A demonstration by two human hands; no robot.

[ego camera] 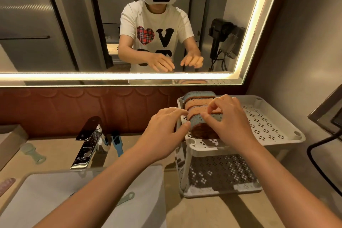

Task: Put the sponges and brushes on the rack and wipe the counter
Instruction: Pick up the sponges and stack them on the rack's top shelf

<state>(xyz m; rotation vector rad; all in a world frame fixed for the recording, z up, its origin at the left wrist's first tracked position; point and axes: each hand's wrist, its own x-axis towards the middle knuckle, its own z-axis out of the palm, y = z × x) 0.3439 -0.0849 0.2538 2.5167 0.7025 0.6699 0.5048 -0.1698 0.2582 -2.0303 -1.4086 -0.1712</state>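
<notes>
Right hand [229, 122] pinches the front sponge [196, 122], left hand [166, 131] slack; a nudge could topple it off the rack's [268, 127] left edge.

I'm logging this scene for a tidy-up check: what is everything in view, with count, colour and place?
rack: one, white, two-tier, counter right
sponges: about four, blue and orange, upright on rack's top tier
sink: one, white, lower left
faucet: one, chrome, behind sink
brush: one, blue, behind faucet
green tool: one, pale, counter left
green handle: one, pale, in sink
mirror: one, lit edge, back wall
left hand: touching the front sponge
right hand: pinching the front sponge
</notes>
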